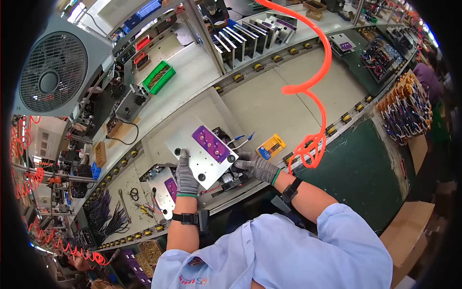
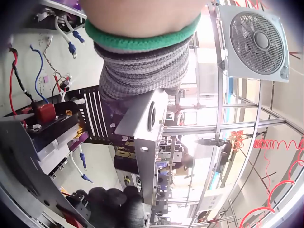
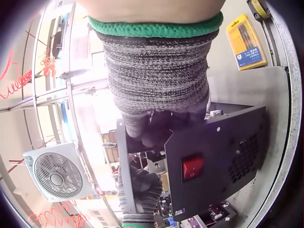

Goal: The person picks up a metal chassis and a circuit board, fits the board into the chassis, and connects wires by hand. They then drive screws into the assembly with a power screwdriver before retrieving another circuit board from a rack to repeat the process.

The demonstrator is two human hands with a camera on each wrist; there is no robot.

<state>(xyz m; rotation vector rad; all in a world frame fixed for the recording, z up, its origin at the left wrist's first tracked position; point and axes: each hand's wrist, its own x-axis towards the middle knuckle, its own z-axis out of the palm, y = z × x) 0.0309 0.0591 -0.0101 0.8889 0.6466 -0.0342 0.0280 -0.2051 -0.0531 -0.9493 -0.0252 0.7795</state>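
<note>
A device with a silver plate (image 1: 195,161) and a purple label (image 1: 211,144) is held tilted between two gloved hands. The left hand (image 1: 186,176) grips its left edge, thumb on the plate, fingers hidden behind. At the right corner, the right hand (image 1: 257,167) grips the device. In the right wrist view, the right hand (image 3: 159,78) reaches in between the plate and a black panel (image 3: 216,166) with a red switch (image 3: 192,167). In the left wrist view, the left hand (image 2: 142,71) is over the plate's edge (image 2: 147,166), with red and blue wires alongside.
Right of the device lies a yellow tool pack (image 1: 271,147). Another plate with a purple label (image 1: 162,190) sits at left, near scissors (image 1: 134,194) and dark cables (image 1: 103,214). A red coiled hose (image 1: 323,48) hangs in front. Roller rails (image 1: 257,67) edge the line; a green bin (image 1: 159,77) stands behind.
</note>
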